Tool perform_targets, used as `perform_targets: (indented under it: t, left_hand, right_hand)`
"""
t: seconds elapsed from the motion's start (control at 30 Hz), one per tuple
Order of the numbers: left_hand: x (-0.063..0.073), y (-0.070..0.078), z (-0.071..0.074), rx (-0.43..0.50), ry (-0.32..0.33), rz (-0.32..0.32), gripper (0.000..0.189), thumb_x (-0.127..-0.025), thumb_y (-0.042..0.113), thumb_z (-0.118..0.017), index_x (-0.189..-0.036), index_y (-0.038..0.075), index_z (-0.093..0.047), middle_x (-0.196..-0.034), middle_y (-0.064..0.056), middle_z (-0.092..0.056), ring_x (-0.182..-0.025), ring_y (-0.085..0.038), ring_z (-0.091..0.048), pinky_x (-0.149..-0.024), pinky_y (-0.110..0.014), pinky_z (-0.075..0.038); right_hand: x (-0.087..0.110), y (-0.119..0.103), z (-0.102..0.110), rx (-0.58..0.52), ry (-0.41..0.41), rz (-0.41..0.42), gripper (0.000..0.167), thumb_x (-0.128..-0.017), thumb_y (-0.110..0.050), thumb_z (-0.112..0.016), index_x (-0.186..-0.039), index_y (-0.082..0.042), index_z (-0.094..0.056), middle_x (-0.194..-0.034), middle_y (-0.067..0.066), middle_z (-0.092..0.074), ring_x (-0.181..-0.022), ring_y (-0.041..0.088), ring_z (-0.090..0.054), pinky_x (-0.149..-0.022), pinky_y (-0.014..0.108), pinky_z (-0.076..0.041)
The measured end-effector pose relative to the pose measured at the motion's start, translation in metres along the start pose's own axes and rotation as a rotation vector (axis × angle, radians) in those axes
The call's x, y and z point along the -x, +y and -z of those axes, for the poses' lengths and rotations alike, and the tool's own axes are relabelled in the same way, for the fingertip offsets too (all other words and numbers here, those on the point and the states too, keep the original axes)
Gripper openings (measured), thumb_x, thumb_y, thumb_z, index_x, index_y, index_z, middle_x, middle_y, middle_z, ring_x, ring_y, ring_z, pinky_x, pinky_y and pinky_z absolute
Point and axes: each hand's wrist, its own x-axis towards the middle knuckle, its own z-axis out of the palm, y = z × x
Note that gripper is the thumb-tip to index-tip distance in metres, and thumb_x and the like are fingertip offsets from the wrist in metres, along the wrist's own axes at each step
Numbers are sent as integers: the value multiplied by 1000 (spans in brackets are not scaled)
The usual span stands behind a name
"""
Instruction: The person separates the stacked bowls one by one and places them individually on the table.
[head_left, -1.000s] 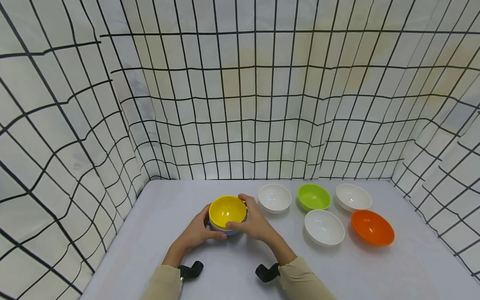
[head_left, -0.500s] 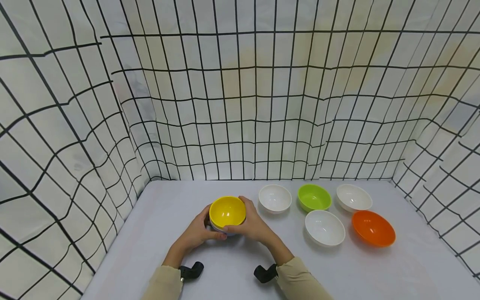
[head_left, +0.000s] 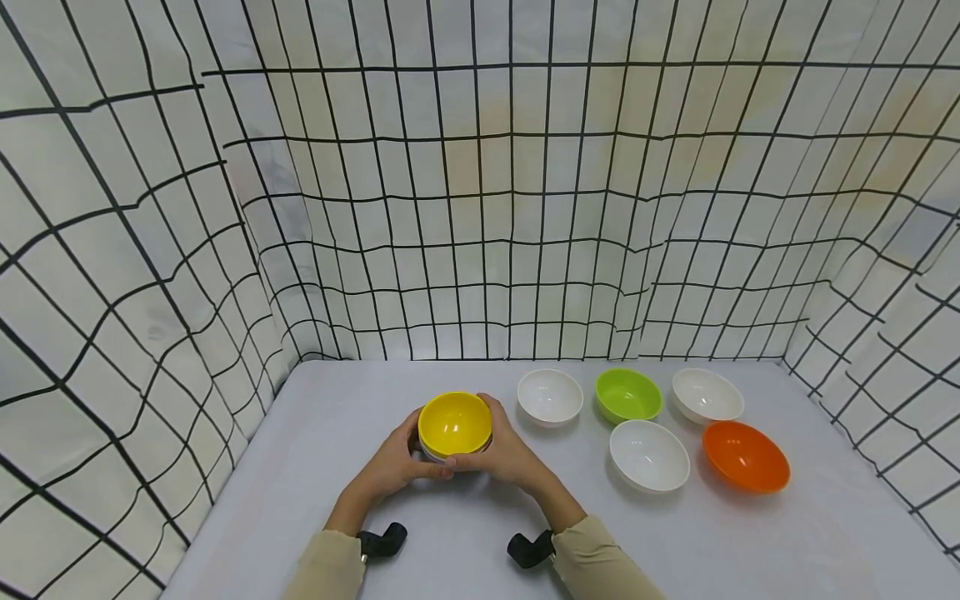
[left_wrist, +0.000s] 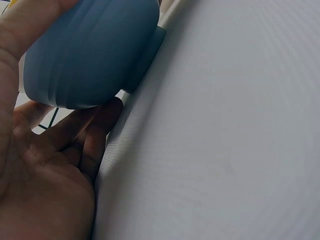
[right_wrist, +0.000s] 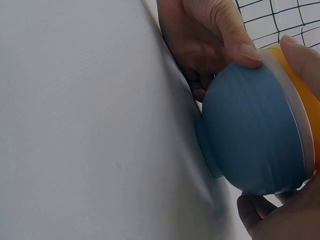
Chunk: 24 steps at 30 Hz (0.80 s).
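A yellow bowl [head_left: 455,422] sits nested on top of a small stack, facing up. Under it, the right wrist view shows a white bowl's rim [right_wrist: 296,102] and a blue bowl [right_wrist: 250,132] with its foot at the tabletop. My left hand [head_left: 397,461] grips the stack from the left, its thumb along the front and touching the blue bowl. On the opposite side, my right hand [head_left: 504,446] holds the yellow bowl, thumb at the front and fingers round the right side. Both sets of far fingertips are partly hidden behind the bowls.
To the right of the stack stand a white bowl [head_left: 550,397], a green bowl [head_left: 628,395], another white bowl [head_left: 707,395], a larger white bowl [head_left: 649,455] and an orange bowl [head_left: 746,456]. A white cloth covers the table [head_left: 300,442]. Black-gridded white walls [head_left: 480,192] enclose it.
My right thumb has slid down and slightly left from the yellow bowl's front rim to the stack's outer side. The yellow bowl has shifted barely. My left hand has stayed in place.
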Motion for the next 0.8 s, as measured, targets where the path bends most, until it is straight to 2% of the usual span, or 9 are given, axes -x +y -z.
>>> perform_targets:
  t: [0.2, 0.47, 0.8]
  left_hand:
    - [0, -2, 0, 2, -10, -10, 108, -70, 38, -95, -158, 24, -34, -154, 0, -50, -141, -28, -47, -124, -61, -27]
    - [1, -2, 0, 29, -5, -3, 107, -68, 37, -96, -156, 28, -36, -151, 3, -51, -141, -27, -46, -125, -61, -24]
    - [1, -2, 1, 11, -11, -26, 107, -69, 38, -95, -157, 26, -34, -151, 1, -52, -138, -27, -49, -124, -60, -29]
  right_hand:
    - [0, 1, -1, 0, 1, 15, 119, -78, -42, -89, -163, -11, -11, -155, 9, -39, -136, 25, -47, -119, 53, -40]
    - [1, 2, -2, 21, 24, 34, 119, -76, -45, -90, -162, -13, -15, -152, 5, -42, -134, 21, -49, -119, 51, -39]
    - [1, 2, -3, 50, 57, 47, 119, -74, -45, -91, -162, -11, -18, -153, 5, -42, -135, 21, -49, -121, 51, -38]
